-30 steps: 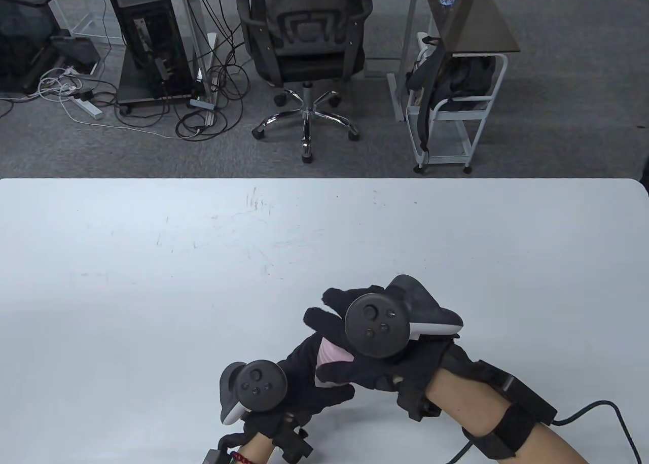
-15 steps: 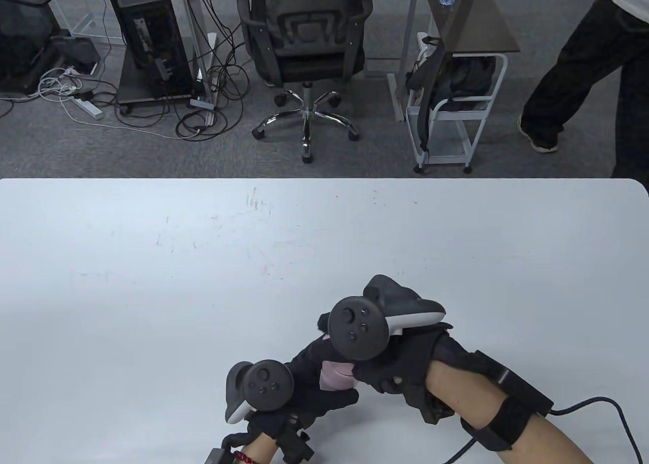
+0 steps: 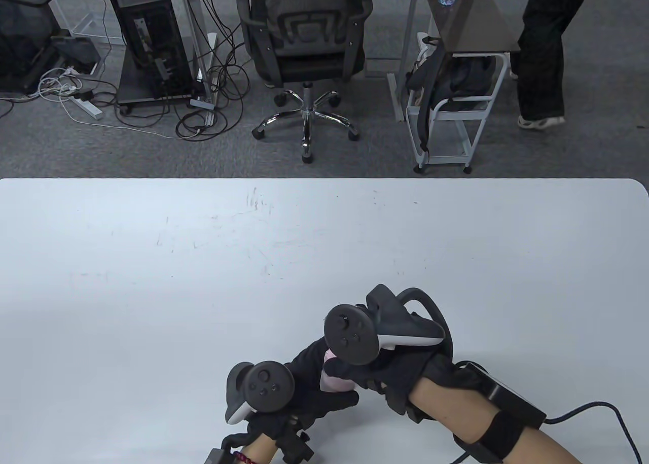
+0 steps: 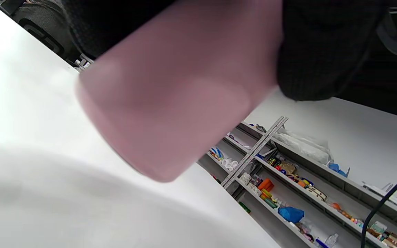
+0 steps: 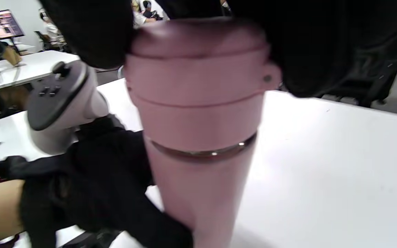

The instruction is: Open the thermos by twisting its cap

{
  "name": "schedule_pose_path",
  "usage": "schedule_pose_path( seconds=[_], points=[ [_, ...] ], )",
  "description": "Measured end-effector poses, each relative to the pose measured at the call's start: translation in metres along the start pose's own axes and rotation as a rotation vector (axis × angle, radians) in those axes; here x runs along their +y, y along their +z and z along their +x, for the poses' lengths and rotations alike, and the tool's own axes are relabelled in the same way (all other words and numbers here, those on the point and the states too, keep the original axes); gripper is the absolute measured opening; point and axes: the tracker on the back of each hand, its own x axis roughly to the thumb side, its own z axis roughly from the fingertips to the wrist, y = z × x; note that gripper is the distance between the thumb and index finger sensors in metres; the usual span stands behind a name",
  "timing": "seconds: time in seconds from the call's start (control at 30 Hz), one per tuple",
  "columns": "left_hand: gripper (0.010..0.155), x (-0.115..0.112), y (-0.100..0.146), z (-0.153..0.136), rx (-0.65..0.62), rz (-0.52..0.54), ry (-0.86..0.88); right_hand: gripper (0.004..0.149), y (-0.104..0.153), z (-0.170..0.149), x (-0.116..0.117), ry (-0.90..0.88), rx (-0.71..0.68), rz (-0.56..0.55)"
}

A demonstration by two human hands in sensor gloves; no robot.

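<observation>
Both hands stay clamped on the pink thermos [image 5: 202, 165]: left hand [image 3: 304, 383] gripping its body, right hand [image 3: 385, 372] atop the cap [image 5: 198, 58], wrist rotated since a second ago, so twisting is underway.

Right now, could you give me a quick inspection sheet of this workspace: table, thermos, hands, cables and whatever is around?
Surface: white table, faintly scuffed.
Job's things: pink thermos upright near the table's front edge; cap on, sitting over a metal ring.
Clutter: nothing seen on the table.
Grip: left hand holds the thermos body; right hand grips the cap from above. Each carries a tracker.
Cables: black cable from the right forearm strap; a tangle of wires on the floor.
Surroundings: office chair, computer tower, white cart with a bottle on top, a person walking past; shelves of goods in the left wrist view.
</observation>
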Motion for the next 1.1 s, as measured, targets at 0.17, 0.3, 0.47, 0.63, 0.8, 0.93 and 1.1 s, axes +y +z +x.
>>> schedule_pose_path(
  seconds=[0.17,0.3,0.47,0.63,0.8,0.93,1.1],
  points=[
    [0.094,0.001,0.000,-0.003,0.012,-0.002,0.041,0.066,0.006,-0.003,-0.002,-0.121,-0.210,0.127],
    [0.094,0.002,0.000,-0.003,0.000,0.001,0.048,0.071,0.012,-0.008,-0.002,-0.139,-0.241,0.102],
    [0.094,0.001,0.001,-0.001,-0.005,0.004,0.009,0.075,0.015,-0.007,-0.004,-0.179,-0.166,0.075],
    [0.094,-0.002,0.001,0.005,-0.008,-0.001,-0.028,0.091,0.010,0.006,0.001,0.115,0.193,-0.050],
    [0.094,0.001,0.001,0.002,-0.015,0.000,-0.034,0.075,0.000,0.007,0.007,0.053,0.093,0.053],
    [0.095,0.004,0.001,-0.002,0.000,0.000,0.069,0.069,0.005,0.007,0.005,-0.033,-0.274,0.080],
    [0.094,0.004,0.001,0.000,-0.008,0.011,0.022,0.089,0.010,-0.007,0.003,-0.198,-0.188,0.110]
  ],
)
